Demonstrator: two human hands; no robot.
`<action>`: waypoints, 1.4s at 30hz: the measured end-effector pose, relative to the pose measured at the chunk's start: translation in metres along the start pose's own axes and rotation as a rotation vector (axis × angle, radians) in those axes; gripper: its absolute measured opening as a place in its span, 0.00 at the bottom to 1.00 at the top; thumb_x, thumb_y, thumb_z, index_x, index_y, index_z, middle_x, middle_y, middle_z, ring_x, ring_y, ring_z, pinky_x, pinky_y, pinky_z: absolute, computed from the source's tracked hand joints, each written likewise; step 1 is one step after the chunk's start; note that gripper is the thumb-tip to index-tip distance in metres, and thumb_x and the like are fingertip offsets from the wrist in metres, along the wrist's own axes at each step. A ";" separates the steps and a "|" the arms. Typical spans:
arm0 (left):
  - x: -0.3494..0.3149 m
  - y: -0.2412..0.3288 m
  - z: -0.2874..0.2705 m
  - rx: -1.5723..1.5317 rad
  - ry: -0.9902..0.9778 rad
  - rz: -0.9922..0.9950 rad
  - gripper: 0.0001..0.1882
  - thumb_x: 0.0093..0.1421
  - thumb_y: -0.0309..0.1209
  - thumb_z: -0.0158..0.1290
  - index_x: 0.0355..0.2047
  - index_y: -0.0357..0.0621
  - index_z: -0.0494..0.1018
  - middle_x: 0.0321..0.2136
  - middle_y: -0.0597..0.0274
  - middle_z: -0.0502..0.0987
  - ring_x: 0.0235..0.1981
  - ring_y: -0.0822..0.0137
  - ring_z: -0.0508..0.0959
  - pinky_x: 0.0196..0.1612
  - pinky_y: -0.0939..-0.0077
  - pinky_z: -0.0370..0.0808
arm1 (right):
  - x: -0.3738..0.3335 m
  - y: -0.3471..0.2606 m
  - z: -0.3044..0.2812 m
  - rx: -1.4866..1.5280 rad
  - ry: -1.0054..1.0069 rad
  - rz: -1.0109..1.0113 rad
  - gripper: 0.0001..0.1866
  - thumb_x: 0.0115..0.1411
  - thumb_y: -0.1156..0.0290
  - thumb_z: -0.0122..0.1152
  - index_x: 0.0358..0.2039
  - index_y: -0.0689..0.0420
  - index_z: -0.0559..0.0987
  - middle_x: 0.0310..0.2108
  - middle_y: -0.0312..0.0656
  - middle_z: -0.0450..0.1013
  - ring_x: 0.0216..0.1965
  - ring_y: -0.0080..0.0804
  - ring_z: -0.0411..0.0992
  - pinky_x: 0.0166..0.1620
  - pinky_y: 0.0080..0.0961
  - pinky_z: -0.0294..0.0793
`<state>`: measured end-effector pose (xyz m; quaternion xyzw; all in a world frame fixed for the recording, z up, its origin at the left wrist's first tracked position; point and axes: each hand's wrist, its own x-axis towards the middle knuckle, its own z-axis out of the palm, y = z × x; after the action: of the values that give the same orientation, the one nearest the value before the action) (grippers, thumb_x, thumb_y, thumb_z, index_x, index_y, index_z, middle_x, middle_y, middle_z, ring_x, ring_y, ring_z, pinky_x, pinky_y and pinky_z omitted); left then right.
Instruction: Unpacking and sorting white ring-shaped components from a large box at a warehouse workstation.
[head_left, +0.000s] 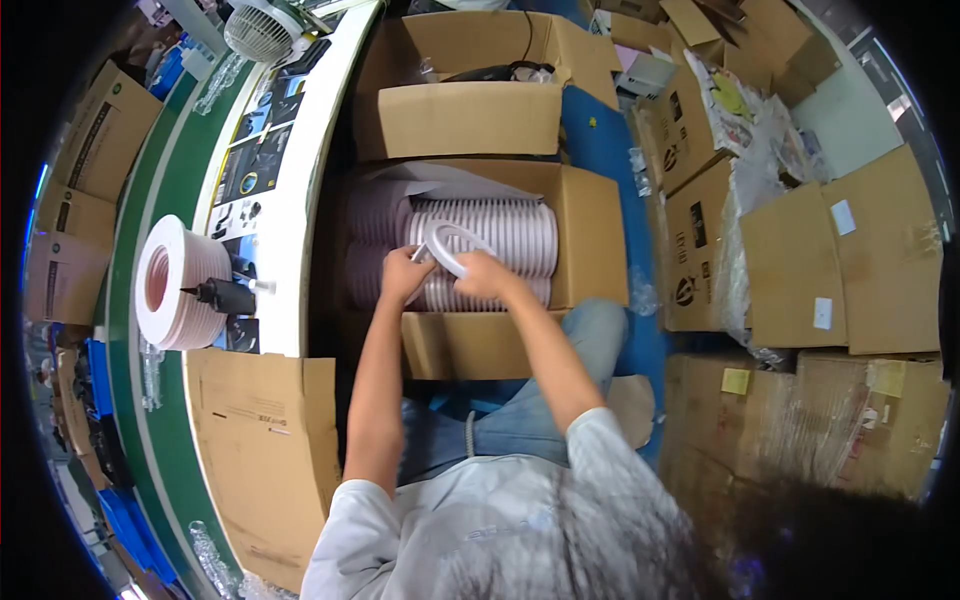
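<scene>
Above an open cardboard box, I hold a white ring tilted between my two hands. My right hand grips its near right edge. At its left side, my left hand is closed with the fingertips on the rim. Inside the box lie rows of similar white rings, packed on edge side by side. The rings on the box's left are in shadow, and a pale sheet lies over the far end.
A stack of white rings and a dark bottle with a pointed nozzle stand on the left, by the white bench. Beyond my box is another open carton. Large cartons line the right side. A small fan is far left.
</scene>
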<state>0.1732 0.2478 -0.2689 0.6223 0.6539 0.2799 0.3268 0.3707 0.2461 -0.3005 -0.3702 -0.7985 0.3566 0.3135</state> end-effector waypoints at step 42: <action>-0.025 0.021 0.018 0.302 0.401 0.692 0.10 0.44 0.32 0.60 0.25 0.43 0.72 0.21 0.52 0.74 0.25 0.51 0.75 0.30 0.60 0.72 | -0.020 0.022 0.002 0.110 0.193 0.546 0.19 0.49 0.58 0.57 0.24 0.66 0.78 0.25 0.58 0.74 0.30 0.46 0.75 0.35 0.38 0.71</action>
<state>0.2010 0.2237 -0.2621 0.7790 0.4909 0.3897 -0.0148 0.3877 0.2400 -0.3241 -0.5857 -0.6154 0.4338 0.3000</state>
